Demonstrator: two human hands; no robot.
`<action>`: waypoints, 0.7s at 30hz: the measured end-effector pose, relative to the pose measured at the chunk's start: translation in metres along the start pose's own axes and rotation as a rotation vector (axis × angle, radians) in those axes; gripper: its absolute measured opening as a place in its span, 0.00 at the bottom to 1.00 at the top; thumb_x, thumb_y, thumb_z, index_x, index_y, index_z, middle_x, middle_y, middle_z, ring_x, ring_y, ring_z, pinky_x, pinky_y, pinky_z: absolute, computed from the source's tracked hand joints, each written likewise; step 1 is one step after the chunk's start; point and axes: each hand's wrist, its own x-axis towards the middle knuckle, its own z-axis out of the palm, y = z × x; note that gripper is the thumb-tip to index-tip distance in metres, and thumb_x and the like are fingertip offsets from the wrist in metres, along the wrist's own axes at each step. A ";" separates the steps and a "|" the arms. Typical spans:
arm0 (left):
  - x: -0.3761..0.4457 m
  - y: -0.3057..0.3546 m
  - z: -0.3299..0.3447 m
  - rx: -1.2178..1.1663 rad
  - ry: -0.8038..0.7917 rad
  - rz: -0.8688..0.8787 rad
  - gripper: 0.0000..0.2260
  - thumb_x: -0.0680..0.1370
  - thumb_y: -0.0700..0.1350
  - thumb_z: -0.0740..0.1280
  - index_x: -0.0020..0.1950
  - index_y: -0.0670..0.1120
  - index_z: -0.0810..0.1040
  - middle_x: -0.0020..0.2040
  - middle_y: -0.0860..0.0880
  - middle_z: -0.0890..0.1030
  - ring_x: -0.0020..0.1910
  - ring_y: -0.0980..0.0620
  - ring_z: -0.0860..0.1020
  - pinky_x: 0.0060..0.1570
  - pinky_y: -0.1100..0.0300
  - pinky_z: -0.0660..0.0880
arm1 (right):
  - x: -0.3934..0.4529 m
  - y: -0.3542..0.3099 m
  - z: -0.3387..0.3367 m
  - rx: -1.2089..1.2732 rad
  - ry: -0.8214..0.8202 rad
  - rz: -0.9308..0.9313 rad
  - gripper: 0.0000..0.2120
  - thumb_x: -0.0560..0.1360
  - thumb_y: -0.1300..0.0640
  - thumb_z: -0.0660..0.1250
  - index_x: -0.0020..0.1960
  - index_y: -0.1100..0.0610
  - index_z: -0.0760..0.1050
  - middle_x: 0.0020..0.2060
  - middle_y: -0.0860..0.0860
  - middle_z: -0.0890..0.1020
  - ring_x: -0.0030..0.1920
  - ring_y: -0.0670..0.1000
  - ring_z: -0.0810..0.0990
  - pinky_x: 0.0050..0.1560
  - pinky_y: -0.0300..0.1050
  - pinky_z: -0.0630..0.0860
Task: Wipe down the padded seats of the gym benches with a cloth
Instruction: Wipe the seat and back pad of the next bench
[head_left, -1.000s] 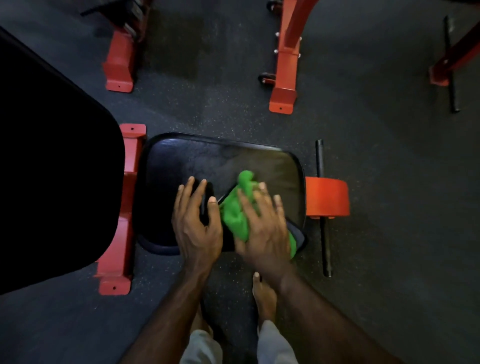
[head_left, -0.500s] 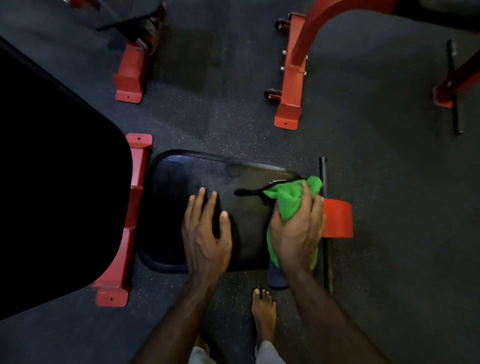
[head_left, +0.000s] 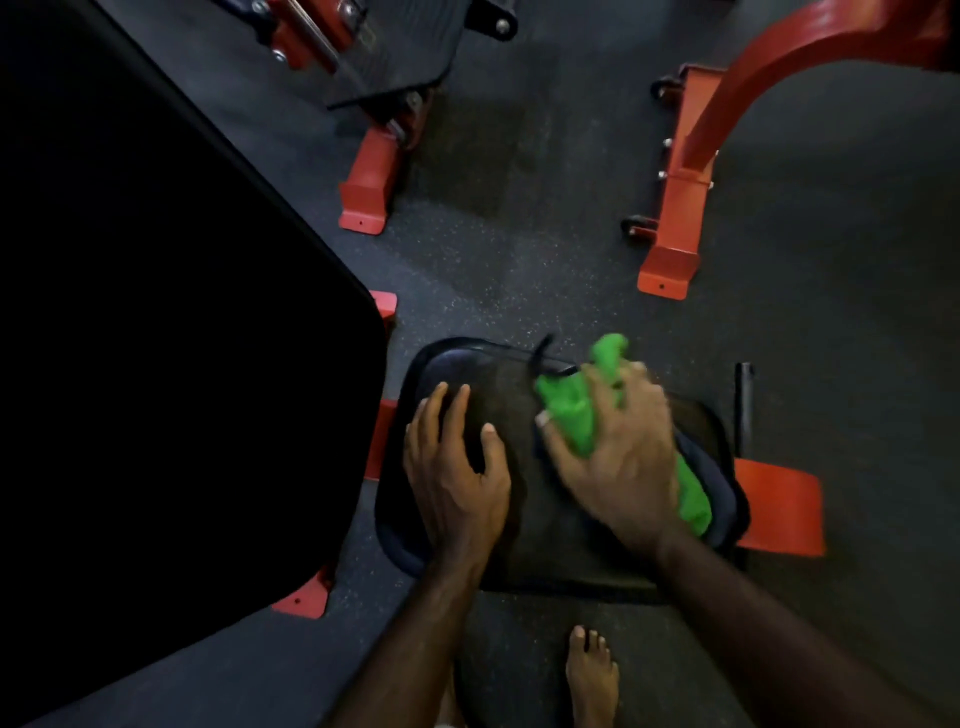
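left hand (head_left: 457, 478) flat on seat pad (head_left: 524, 519) | right hand (head_left: 618, 457) grips green cloth (head_left: 571, 410) on pad

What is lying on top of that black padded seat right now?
On the black padded seat lie the left hand, resting flat, and the right hand, which presses a green cloth against it. The seat under the cloth and hands is hidden.

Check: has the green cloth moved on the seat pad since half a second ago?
Yes. The green cloth went from the seat pad's right edge, near the red bracket, back toward its middle.
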 end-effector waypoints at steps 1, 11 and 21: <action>0.003 -0.005 -0.002 -0.003 0.010 -0.019 0.21 0.78 0.47 0.68 0.71 0.45 0.78 0.74 0.46 0.74 0.73 0.43 0.71 0.72 0.45 0.67 | 0.002 0.001 0.001 -0.010 -0.058 -0.141 0.34 0.77 0.33 0.64 0.75 0.54 0.71 0.73 0.60 0.71 0.76 0.62 0.67 0.78 0.61 0.61; -0.004 -0.030 -0.017 -0.111 0.014 -0.279 0.27 0.83 0.56 0.57 0.78 0.45 0.69 0.79 0.49 0.69 0.78 0.51 0.66 0.75 0.49 0.67 | 0.045 -0.074 0.039 0.047 -0.180 -0.380 0.32 0.79 0.36 0.61 0.75 0.55 0.71 0.72 0.63 0.73 0.74 0.65 0.70 0.76 0.62 0.64; 0.001 -0.021 -0.024 -0.202 0.078 -0.337 0.25 0.84 0.55 0.54 0.77 0.45 0.72 0.77 0.51 0.72 0.76 0.55 0.68 0.71 0.70 0.60 | 0.073 -0.104 0.052 0.088 -0.235 -0.557 0.27 0.74 0.41 0.65 0.68 0.52 0.78 0.66 0.56 0.79 0.69 0.60 0.75 0.73 0.59 0.67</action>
